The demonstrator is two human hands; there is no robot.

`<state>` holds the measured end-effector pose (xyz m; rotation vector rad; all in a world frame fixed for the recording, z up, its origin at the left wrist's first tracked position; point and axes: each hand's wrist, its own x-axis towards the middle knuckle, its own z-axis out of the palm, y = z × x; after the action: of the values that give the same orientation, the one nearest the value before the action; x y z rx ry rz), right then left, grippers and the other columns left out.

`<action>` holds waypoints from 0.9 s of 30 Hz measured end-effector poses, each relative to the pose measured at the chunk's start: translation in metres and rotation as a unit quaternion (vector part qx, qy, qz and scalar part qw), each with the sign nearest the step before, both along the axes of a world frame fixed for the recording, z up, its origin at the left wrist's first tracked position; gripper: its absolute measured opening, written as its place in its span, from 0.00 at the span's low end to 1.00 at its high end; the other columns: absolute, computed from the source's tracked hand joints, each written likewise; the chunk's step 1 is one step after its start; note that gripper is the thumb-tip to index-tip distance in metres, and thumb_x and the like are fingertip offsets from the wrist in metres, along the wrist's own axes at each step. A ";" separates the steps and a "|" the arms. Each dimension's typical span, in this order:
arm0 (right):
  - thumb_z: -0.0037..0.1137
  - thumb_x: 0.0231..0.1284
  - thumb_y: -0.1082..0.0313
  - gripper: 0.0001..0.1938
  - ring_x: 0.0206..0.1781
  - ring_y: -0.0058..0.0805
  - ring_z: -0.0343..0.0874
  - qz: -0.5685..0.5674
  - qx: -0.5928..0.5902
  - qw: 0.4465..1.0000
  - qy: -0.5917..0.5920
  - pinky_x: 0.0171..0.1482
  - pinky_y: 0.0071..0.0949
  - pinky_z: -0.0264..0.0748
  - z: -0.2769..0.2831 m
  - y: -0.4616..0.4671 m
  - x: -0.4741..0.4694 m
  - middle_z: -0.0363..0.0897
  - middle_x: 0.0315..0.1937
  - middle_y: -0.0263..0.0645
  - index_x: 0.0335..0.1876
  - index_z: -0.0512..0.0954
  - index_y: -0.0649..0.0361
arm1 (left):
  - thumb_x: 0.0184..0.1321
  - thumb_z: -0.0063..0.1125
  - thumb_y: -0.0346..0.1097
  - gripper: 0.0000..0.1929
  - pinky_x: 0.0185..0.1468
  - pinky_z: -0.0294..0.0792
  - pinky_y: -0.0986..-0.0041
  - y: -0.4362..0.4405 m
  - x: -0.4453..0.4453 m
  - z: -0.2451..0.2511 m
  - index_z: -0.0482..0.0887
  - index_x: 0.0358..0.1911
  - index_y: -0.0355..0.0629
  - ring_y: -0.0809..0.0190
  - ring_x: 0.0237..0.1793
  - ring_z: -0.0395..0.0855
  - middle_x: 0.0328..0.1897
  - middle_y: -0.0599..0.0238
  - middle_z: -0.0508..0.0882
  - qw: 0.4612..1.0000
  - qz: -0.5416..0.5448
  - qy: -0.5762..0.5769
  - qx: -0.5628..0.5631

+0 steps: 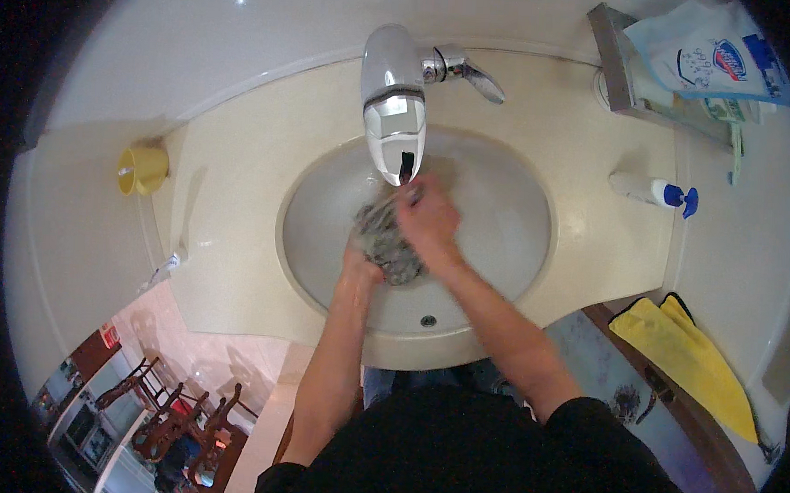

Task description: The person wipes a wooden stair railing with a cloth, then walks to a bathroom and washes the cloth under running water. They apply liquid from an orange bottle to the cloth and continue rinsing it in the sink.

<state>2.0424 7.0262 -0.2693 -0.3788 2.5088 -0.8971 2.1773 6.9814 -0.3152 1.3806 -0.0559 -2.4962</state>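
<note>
Over the basin of an oval washbasin (500, 251), a wet-looking grey mottled cloth (395, 250) is bunched between my hands. My left hand (366, 262) holds it from the left and below; most of its fingers are hidden behind the cloth. Curled over the upper right of the cloth is my right hand (430, 218), blurred by motion, with its fingertips just under the spout. The chrome faucet (394, 108) reaches out above the basin, its lever handle (475, 78) pointing right. Whether water is running cannot be made out.
A yellow mug (144, 171) and a tube (163, 266) are at the left. On the right are a pump bottle (649, 190), a shelf (611, 58) with a refill pouch (714, 55), and a hanging yellow cloth (684, 365). Wooden chairs (176, 422) appear at lower left.
</note>
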 end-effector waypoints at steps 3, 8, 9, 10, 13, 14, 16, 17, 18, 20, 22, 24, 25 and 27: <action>0.63 0.65 0.52 0.16 0.50 0.50 0.84 -0.010 0.048 0.997 0.051 0.51 0.49 0.79 -0.026 0.035 -0.060 0.84 0.45 0.47 0.48 0.79 0.55 | 0.74 0.56 0.44 0.20 0.56 0.82 0.60 -0.025 0.020 0.025 0.81 0.59 0.36 0.53 0.51 0.87 0.53 0.54 0.87 0.979 -0.001 -0.202 -0.009; 0.64 0.64 0.48 0.26 0.64 0.62 0.73 0.111 0.172 0.958 0.201 0.58 0.64 0.71 -0.040 0.056 -0.070 0.77 0.60 0.51 0.61 0.75 0.54 | 0.71 0.61 0.54 0.32 0.58 0.77 0.48 -0.029 0.043 0.066 0.72 0.65 0.32 0.51 0.62 0.80 0.62 0.51 0.82 0.895 -0.097 -0.378 -0.217; 0.66 0.62 0.48 0.31 0.66 0.62 0.71 0.137 0.175 0.950 0.218 0.60 0.67 0.68 -0.048 0.050 -0.061 0.74 0.64 0.52 0.67 0.73 0.53 | 0.71 0.61 0.57 0.35 0.58 0.76 0.45 -0.027 0.038 0.066 0.70 0.67 0.32 0.50 0.65 0.78 0.65 0.51 0.80 0.869 -0.134 -0.414 -0.234; 0.68 0.61 0.48 0.36 0.68 0.63 0.69 0.171 0.173 0.944 0.224 0.62 0.69 0.65 -0.057 0.043 -0.049 0.72 0.67 0.53 0.72 0.70 0.53 | 0.68 0.62 0.63 0.43 0.58 0.75 0.42 -0.021 0.037 0.065 0.63 0.72 0.34 0.50 0.69 0.74 0.70 0.53 0.77 0.845 -0.202 -0.422 -0.260; 0.69 0.60 0.49 0.42 0.64 0.58 0.75 0.213 0.218 0.941 0.145 0.62 0.62 0.71 -0.087 0.023 -0.013 0.77 0.60 0.56 0.77 0.65 0.56 | 0.67 0.59 0.68 0.46 0.60 0.72 0.34 -0.007 0.027 0.036 0.65 0.73 0.36 0.43 0.67 0.75 0.74 0.52 0.73 0.860 -0.189 -0.402 -0.249; 0.69 0.60 0.49 0.42 0.62 0.57 0.77 0.192 0.179 0.965 0.003 0.62 0.58 0.73 -0.092 0.014 -0.002 0.79 0.58 0.57 0.77 0.64 0.58 | 0.71 0.54 0.66 0.40 0.64 0.73 0.41 -0.008 0.024 0.019 0.68 0.73 0.39 0.45 0.66 0.77 0.71 0.53 0.77 0.891 -0.172 -0.367 -0.203; 0.67 0.63 0.51 0.37 0.56 0.53 0.82 0.168 0.079 0.945 -0.269 0.59 0.50 0.78 -0.083 0.001 0.018 0.82 0.55 0.58 0.73 0.69 0.63 | 0.74 0.51 0.64 0.36 0.65 0.73 0.47 -0.021 0.022 -0.015 0.71 0.71 0.41 0.48 0.66 0.78 0.69 0.54 0.79 0.932 -0.112 -0.289 -0.187; 0.66 0.64 0.52 0.35 0.54 0.50 0.84 0.185 0.080 0.915 -0.350 0.57 0.45 0.80 -0.068 0.000 0.031 0.84 0.54 0.58 0.71 0.71 0.65 | 0.75 0.50 0.63 0.33 0.66 0.73 0.50 -0.029 0.026 -0.025 0.73 0.70 0.42 0.49 0.66 0.78 0.68 0.54 0.80 0.946 -0.092 -0.268 -0.155; 0.66 0.64 0.52 0.32 0.54 0.47 0.84 0.146 0.025 0.908 -0.393 0.56 0.44 0.80 -0.048 -0.006 0.043 0.84 0.55 0.56 0.68 0.74 0.66 | 0.76 0.49 0.62 0.33 0.65 0.74 0.47 -0.040 0.030 -0.031 0.73 0.70 0.42 0.49 0.65 0.79 0.68 0.54 0.81 0.959 -0.091 -0.210 -0.169; 0.64 0.64 0.48 0.32 0.57 0.47 0.84 0.121 -0.035 0.874 -0.469 0.60 0.43 0.78 -0.001 -0.010 0.057 0.82 0.58 0.55 0.65 0.78 0.66 | 0.77 0.47 0.59 0.31 0.61 0.75 0.42 -0.053 0.037 -0.031 0.74 0.70 0.41 0.50 0.64 0.80 0.68 0.55 0.81 0.970 -0.101 -0.184 -0.125; 0.63 0.63 0.43 0.34 0.58 0.51 0.84 0.161 -0.105 0.861 -0.471 0.63 0.42 0.77 0.047 -0.008 0.067 0.82 0.60 0.55 0.65 0.79 0.65 | 0.77 0.47 0.61 0.31 0.60 0.76 0.44 -0.054 0.036 -0.020 0.74 0.70 0.43 0.49 0.61 0.82 0.69 0.55 0.81 0.989 -0.119 -0.073 -0.048; 0.63 0.63 0.42 0.34 0.56 0.51 0.85 0.171 -0.173 0.861 -0.446 0.61 0.43 0.78 0.082 -0.002 0.074 0.84 0.56 0.55 0.62 0.79 0.65 | 0.76 0.47 0.61 0.31 0.59 0.77 0.45 -0.041 0.025 -0.007 0.75 0.69 0.45 0.48 0.60 0.83 0.68 0.55 0.81 0.991 -0.130 0.002 -0.029; 0.63 0.63 0.41 0.33 0.55 0.51 0.86 0.156 -0.188 0.856 -0.455 0.61 0.44 0.78 0.093 0.001 0.080 0.85 0.53 0.55 0.60 0.80 0.66 | 0.76 0.48 0.61 0.30 0.59 0.77 0.46 -0.031 0.017 -0.003 0.75 0.69 0.44 0.48 0.60 0.83 0.67 0.55 0.81 0.993 -0.117 0.028 0.020; 0.62 0.64 0.41 0.31 0.53 0.52 0.86 0.128 -0.183 0.889 -0.400 0.58 0.45 0.79 0.098 0.003 0.081 0.86 0.48 0.54 0.57 0.81 0.64 | 0.76 0.49 0.60 0.30 0.58 0.77 0.47 -0.013 -0.003 -0.001 0.75 0.68 0.44 0.48 0.60 0.83 0.66 0.54 0.82 0.995 -0.070 0.065 0.025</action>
<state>2.1236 7.0293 -0.1712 -0.3491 1.4997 -1.1246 2.1741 6.9686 -0.3165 1.2688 -0.0660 -2.7149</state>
